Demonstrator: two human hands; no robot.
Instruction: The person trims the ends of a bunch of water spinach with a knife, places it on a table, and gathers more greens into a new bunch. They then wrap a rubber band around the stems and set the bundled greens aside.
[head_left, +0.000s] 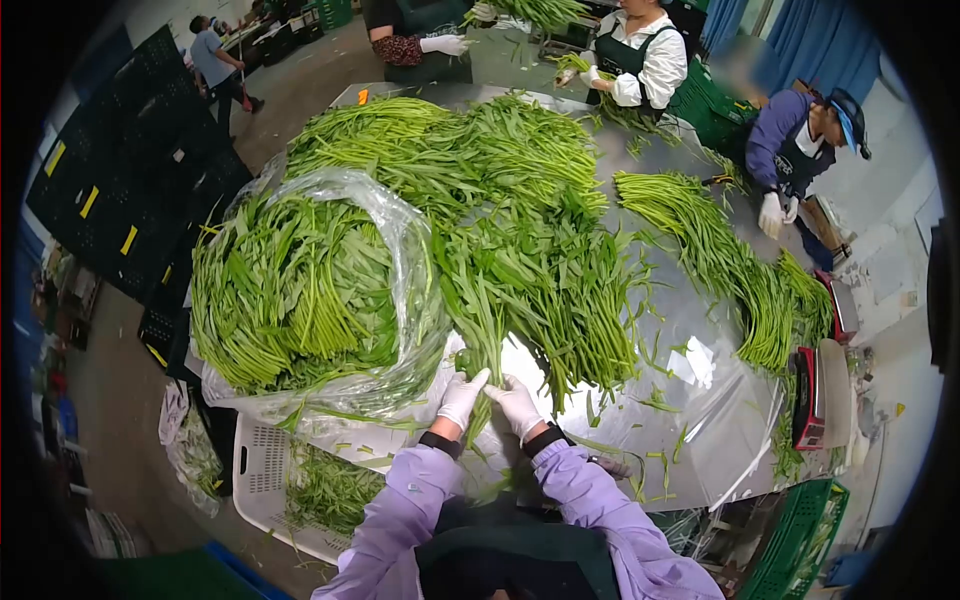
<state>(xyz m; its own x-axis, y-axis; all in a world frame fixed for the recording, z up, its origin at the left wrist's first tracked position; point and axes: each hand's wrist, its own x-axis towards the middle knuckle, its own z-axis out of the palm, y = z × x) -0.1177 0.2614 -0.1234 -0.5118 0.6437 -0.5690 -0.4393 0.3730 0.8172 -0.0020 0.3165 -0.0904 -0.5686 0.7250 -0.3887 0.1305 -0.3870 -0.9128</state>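
Observation:
Both white-gloved hands meet at the near edge of the metal table, around the stem end of a small bunch of water spinach (482,335). My left hand (461,400) closes on the stems from the left. From the right, my right hand (516,405) grips the same stems, its fingertips partly hidden. The leaves point away from me. Just beyond lies a big loose heap of water spinach (560,290). To the left, a clear plastic bag (405,265) stands open, packed with more of these greens.
A white crate (262,460) with loose leaves sits below the table's left edge. Rows of bundled greens (700,240), white paper slips (692,362) and red scales (808,400) lie to the right. Several co-workers stand around the far side. Black crates (130,190) are stacked at left.

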